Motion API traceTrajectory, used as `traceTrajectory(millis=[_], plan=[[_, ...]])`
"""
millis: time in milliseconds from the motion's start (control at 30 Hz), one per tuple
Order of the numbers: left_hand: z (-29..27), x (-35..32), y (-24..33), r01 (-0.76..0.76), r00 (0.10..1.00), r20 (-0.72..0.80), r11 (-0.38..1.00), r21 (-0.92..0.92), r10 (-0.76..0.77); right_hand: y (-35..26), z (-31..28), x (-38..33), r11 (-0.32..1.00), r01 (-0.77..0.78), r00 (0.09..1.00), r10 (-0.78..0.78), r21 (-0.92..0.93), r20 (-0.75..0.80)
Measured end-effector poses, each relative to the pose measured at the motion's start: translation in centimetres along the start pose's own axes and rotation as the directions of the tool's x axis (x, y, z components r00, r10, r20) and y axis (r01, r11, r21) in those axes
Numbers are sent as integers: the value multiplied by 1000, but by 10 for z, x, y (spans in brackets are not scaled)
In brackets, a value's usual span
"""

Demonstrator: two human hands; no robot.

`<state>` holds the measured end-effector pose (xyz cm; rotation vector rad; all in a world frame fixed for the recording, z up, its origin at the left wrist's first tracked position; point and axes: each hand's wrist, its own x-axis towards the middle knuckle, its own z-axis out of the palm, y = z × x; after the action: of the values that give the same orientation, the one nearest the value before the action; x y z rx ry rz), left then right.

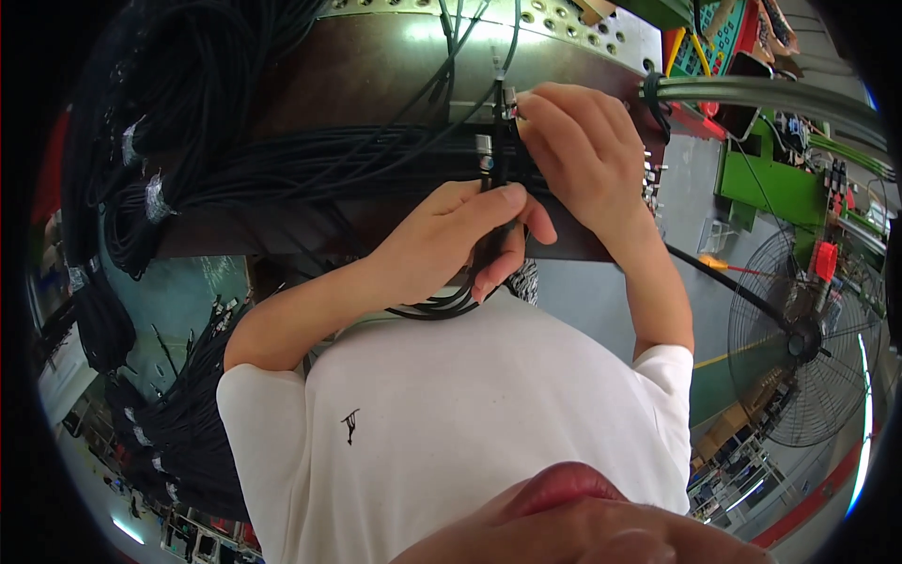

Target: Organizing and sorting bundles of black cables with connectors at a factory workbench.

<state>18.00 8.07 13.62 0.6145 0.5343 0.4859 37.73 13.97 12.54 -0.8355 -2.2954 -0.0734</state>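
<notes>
My left hand [446, 230] is closed around several thin black cables [442, 305] in front of my chest. Their slack loops hang below its fingers. A silver metal connector [484, 147] stands upright above my left thumb on one cable end. My right hand [592, 150] is to the upper right, with thumb and index finger pinched at a second silver connector [510, 101] on a black cable. The fingertips partly cover this connector. Other dark cable ends run up between the two hands.
Long black cables [310, 160] lie across the dark brown tabletop [366, 70], with tied bundles hanging at the left. A perforated metal plate [564, 26] lies at the far edge. Small metal parts [650, 179] sit along the right edge. A large fan [799, 343] stands at the right.
</notes>
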Motion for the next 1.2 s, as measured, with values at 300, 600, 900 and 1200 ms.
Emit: traceTrajectory(millis=[300,600,900,1200], plan=[[7,-6,7,121,992,14,966,227,-127,-1,1,-7,995,97,992,-95,11,-79],[5,-6,0,-71,993,-71,943,324,99,1,-4,-17,979,-163,981,174,125,-85],[9,-6,7,-112,966,-198,961,253,165,8,6,-25,869,-440,894,398,227,207],[23,5,21,24,987,-160,982,185,6,4,-34,4,984,94,993,-83,-150,80]])
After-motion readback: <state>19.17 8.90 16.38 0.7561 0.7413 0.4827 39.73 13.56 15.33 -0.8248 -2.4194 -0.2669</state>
